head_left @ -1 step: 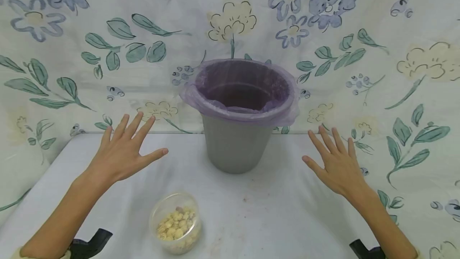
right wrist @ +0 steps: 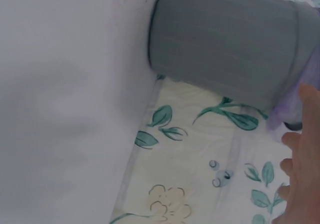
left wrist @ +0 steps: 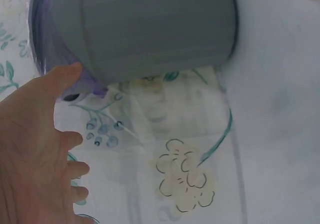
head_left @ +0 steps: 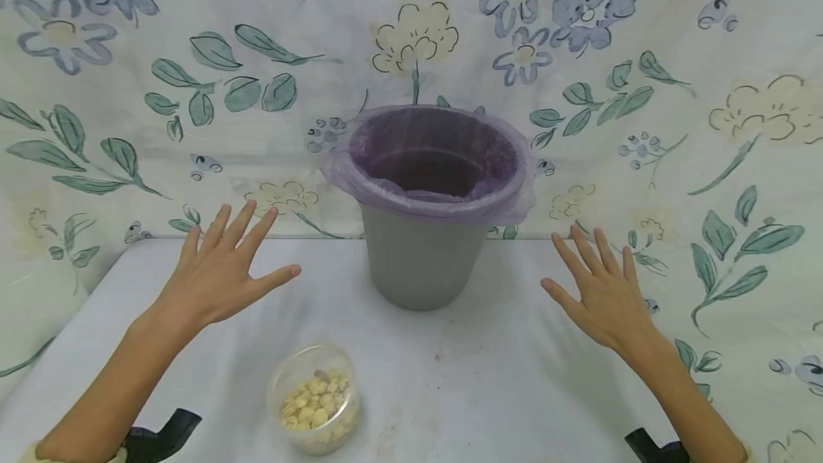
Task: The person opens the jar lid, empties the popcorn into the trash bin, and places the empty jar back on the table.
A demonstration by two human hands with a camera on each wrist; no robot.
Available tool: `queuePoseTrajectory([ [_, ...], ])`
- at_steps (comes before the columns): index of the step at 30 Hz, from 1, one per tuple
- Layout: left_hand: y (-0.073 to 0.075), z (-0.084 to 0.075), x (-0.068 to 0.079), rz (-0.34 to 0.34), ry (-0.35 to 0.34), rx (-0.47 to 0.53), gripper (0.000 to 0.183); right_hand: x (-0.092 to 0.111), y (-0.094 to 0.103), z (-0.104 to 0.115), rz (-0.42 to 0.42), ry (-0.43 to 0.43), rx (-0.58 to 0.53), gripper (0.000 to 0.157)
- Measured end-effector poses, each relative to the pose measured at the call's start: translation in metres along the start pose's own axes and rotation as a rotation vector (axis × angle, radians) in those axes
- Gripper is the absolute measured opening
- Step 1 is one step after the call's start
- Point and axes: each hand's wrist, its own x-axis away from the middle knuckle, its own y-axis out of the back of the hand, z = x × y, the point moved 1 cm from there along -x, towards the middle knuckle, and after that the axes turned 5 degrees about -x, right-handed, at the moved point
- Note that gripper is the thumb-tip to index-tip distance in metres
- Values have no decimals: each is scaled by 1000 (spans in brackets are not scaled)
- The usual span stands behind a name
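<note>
one left hand [head_left: 215,274] and one right hand [head_left: 604,299], both splayed, flank a tapered grey bin [head_left: 424,259] with crinkled purple film [head_left: 437,210].

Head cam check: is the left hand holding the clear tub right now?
No, the left hand is spread open above the table, while the clear tub sits apart from it, nearer the camera.

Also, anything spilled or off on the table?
Only minor: small dark specks and faint brownish smudges dot the white table in front of the bin; they look odd on that plain surface, source unclear. The bin stands upright; yellow pieces sit inside their tub.
</note>
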Motion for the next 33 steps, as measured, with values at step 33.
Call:
queuePoseTrajectory([
  [33,-85,16,100,154,-307,880,87,30,-65,98,159,-4,-900,63],
])
